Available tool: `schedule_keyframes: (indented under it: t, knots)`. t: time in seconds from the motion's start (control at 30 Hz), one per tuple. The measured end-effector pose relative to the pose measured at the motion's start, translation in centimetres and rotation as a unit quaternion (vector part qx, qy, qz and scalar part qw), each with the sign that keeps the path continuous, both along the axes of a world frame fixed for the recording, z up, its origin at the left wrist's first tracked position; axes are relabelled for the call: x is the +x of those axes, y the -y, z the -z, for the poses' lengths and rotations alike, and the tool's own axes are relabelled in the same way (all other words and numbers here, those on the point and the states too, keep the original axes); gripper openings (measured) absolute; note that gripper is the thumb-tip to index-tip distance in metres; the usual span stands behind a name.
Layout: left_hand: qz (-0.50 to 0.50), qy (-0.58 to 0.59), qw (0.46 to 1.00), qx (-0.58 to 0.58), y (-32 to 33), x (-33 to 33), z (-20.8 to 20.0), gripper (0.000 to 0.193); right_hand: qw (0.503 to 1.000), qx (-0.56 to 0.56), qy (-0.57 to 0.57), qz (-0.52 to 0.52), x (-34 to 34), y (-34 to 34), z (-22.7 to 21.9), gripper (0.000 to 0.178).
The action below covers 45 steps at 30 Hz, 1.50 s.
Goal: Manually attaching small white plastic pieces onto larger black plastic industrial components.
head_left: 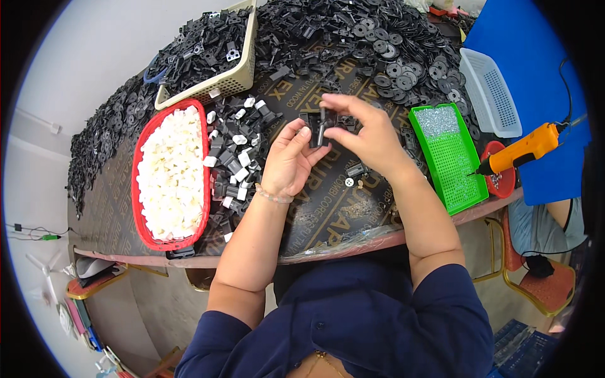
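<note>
Above the middle of the table, my left hand (291, 159) grips a black plastic part (316, 133) between thumb and fingers. From the other side, my right hand (368, 129) pinches the upper end of black plastic with thumb and forefinger. Whether the two hands hold one piece or two pressed together, I cannot tell. Left of my left hand lies a heap of black parts with white pieces fitted on them (236, 165). A small white button-like disc (349, 182) and a loose black part (357, 169) rest on the table below my right hand.
A red basket (136, 183) of white pieces stands left. Behind it is a cream basket (242, 79) of black parts. Black discs (403, 75) pile up at the back. On the right are a green tray (455, 205) of screws, a red bowl (504, 189) and an orange electric screwdriver (526, 150).
</note>
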<state>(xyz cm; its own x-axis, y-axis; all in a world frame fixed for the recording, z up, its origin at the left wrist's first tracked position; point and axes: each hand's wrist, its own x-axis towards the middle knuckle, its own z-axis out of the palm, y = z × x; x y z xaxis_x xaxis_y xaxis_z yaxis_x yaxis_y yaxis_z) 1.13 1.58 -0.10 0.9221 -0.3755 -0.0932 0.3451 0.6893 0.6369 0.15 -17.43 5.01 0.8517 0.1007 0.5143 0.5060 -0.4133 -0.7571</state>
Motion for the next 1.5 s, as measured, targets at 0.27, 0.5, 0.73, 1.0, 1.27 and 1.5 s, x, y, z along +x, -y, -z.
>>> schedule_keyframes:
  t: [0.27,0.5,0.73,1.0,1.27,1.5]
  knots:
    - [0.013,-0.032,0.999,-0.017,0.2,-0.4,0.0,0.021,0.996,-0.078,0.044,-0.028,-0.3,-0.6,0.1,0.049]
    - [-0.017,0.074,0.994,0.078,1.3,-1.3,-0.9,0.038,0.994,-0.098,0.058,-0.005,0.2,-0.2,1.0,0.048]
    - [-0.053,0.191,0.933,0.301,0.7,-0.9,-0.9,0.031,0.947,0.159,-0.244,-0.133,0.8,1.4,0.6,0.034]
    - [-0.103,0.192,0.925,0.312,0.4,-1.1,-1.5,0.019,0.973,0.051,-0.208,-0.085,1.7,0.1,0.0,0.022]
    - [-0.132,0.115,0.955,0.239,0.4,-0.3,-1.4,0.017,0.964,-0.264,-0.038,-0.01,5.2,-4.5,-5.9,0.036]
    - [-0.071,0.033,0.993,0.092,0.5,0.4,1.1,0.026,0.876,-0.428,0.064,-0.211,5.5,-23.9,-4.2,0.018]
